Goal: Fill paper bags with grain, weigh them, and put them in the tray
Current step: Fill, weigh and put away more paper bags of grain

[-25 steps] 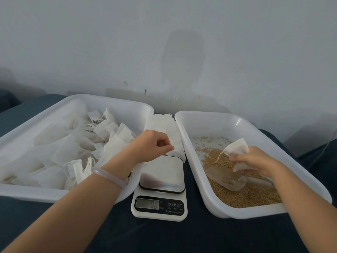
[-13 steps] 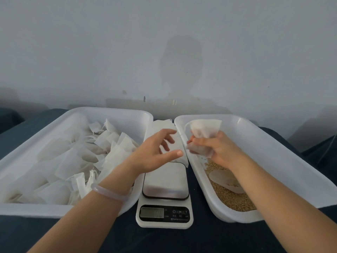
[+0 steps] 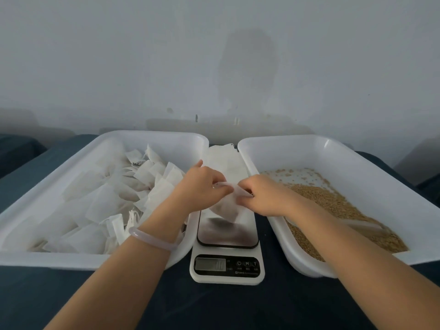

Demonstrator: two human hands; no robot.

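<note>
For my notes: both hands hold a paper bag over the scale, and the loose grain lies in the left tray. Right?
No: in the head view the loose grain lies in the right tray; the left tray holds paper bags. The rest is correct.

A small white paper bag [image 3: 227, 206], bulging at the bottom, hangs tilted just above the scale [image 3: 227, 270], pinched at its top edge from both sides. The white scale with its steel plate sits at the middle of the table [image 3: 226, 306], near the front edge. The left tray [image 3: 152, 135], white plastic, holds a loose pile of filled bags [image 3: 107, 201]. The right tray [image 3: 333, 148] holds tan grain [image 3: 333, 206], heaped toward its near end. A stack of empty bags [image 3: 221, 158] lies between the trays, behind the scale.
</note>
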